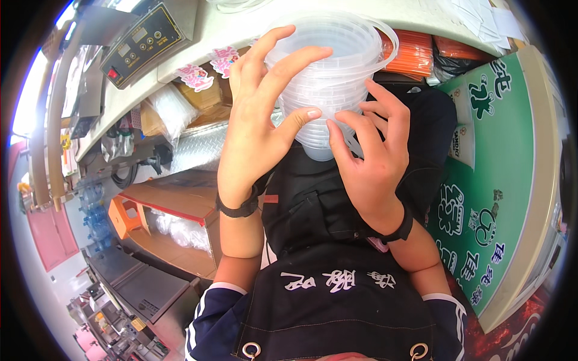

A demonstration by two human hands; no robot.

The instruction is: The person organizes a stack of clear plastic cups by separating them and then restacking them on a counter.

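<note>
White characters cross the black apron (337,313). Dark-green characters with pale outlines stand on the green panel (509,153). Small yellowish lettering marks the control box (142,45); pink signs (195,77) bear writing too small to read.

We take this for a small food or drinks shop, seen from its working side, though we cannot tell which it sells. We see a dark apron (337,313) with white lettering, a stack of clear plastic tubs (328,87), and a control box (141,45) with buttons and a red switch on the white tabletop (223,35). Packaging is stored around us: clear bags (171,111) and a carton (195,257) of clear plastic. A green printed panel (512,138) looks commercial.
</note>
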